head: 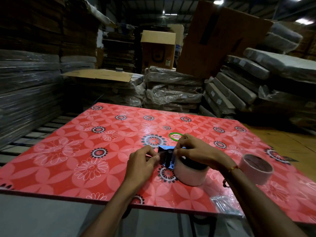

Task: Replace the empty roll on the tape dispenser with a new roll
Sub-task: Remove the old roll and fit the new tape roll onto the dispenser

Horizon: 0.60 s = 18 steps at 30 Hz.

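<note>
Just below the frame's centre we have the blue tape dispenser (166,157) on the red table (68,151), a tape roll (191,175) seated at its right end. Our left hand (142,164) pinches at the dispenser's left, cutter end; our right hand (195,150) pinches from above. The long axis runs left-right between them. The empty-looking core (256,168) sits at right.

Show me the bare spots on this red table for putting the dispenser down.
Free: the left half of the floral table, and the far strip beyond the green sticker. Crowded: near right, where both hands work the blue dispenser and its roll, beside the loose roll.
</note>
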Tool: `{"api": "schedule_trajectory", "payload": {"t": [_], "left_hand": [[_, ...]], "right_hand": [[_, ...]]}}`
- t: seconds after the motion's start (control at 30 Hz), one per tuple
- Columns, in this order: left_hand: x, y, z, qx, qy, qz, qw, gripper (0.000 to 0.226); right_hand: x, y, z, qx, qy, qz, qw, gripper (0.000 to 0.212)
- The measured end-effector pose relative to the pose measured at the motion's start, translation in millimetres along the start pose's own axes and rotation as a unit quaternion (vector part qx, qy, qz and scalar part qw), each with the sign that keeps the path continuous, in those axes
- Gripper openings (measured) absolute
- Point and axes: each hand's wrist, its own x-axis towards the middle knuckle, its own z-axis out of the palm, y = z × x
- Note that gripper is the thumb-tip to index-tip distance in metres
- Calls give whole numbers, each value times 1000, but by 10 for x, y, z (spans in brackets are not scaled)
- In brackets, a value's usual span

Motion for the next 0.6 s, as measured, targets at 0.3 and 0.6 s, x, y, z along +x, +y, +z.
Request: {"api": "schedule_trajectory", "payload": {"t": [0.3, 0.6], "left_hand": [[-89, 34, 34, 2, -37, 54, 998, 18], [-171, 145, 29, 45, -27, 177, 983, 11]], "right_hand": [[8, 66, 62, -21, 20, -17, 999, 9], [-33, 7, 81, -7, 18, -2, 1000, 6]]}}
